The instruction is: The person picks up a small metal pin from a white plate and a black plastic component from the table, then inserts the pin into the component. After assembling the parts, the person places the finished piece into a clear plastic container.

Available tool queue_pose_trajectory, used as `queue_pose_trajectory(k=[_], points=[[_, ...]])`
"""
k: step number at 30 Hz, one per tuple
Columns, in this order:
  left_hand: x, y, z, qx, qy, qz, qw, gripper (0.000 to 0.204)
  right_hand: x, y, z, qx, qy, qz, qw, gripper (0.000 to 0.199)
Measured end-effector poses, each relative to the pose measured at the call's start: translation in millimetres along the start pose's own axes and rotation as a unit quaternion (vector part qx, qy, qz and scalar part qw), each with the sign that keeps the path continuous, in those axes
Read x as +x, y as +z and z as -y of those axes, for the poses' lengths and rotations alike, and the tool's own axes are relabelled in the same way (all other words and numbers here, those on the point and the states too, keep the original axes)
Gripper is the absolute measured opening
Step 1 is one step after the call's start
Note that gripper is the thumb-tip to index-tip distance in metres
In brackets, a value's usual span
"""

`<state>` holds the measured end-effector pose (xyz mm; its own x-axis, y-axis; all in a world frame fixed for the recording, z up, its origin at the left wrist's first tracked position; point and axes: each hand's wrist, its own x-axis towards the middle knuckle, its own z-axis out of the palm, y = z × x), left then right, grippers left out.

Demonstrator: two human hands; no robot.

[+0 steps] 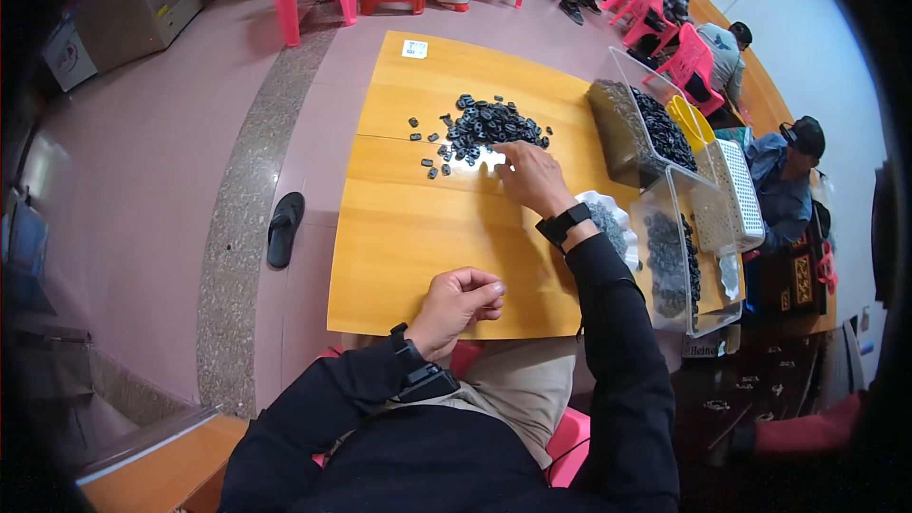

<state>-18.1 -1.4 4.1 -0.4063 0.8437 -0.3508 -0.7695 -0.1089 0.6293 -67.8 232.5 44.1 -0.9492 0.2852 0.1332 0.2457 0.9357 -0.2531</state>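
Observation:
A heap of small black plastic pieces [489,128] lies toward the far side of the yellow wooden table [418,237], with several loose ones around its left and near edges. My right hand [534,179] reaches to the heap's near edge, its finger and thumb apart and pointing down at the tabletop; no piece shows between them. Close to the table's front edge, my left hand [459,304] is closed, fingertips pressed against the thumb. Whatever it might hold is hidden. Beside my right wrist is a white wavy-rimmed bowl [625,218] of small greyish pieces.
Along the table's right side stand two clear plastic bins [617,147] [676,271] with black pieces, a yellow basket [692,122] and a white perforated basket [736,192]. A white label [414,48] lies at the far left corner. Other people sit at right; a black slipper [283,230] is on the floor.

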Motion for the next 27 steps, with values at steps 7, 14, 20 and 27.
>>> queue_pose_trajectory(k=[7, 14, 20, 27], points=[[0.3, 0.8, 0.4, -0.004, 0.006, -0.012, 1.0, 0.011, 0.6, 19.2, 34.3, 0.073, -0.067, 0.019, 0.995, 0.031], [-0.2, 1.3, 0.5, -0.005, 0.015, -0.025, 1.0, 0.01, -1.9, 25.5, 61.2, 0.086, -0.099, 0.025, 0.991, 0.028], [-1.0, 1.8, 0.6, -0.011, 0.01, -0.031, 0.999, 0.01, 0.0, 27.0, 71.0, 0.034, -0.115, 0.061, 0.991, 0.023], [-2.5, 4.3, -3.9, -0.015, 0.009, -0.037, 0.999, 0.01, -13.4, 36.1, 56.8, 0.044, -0.122, 0.017, 0.991, 0.017]])
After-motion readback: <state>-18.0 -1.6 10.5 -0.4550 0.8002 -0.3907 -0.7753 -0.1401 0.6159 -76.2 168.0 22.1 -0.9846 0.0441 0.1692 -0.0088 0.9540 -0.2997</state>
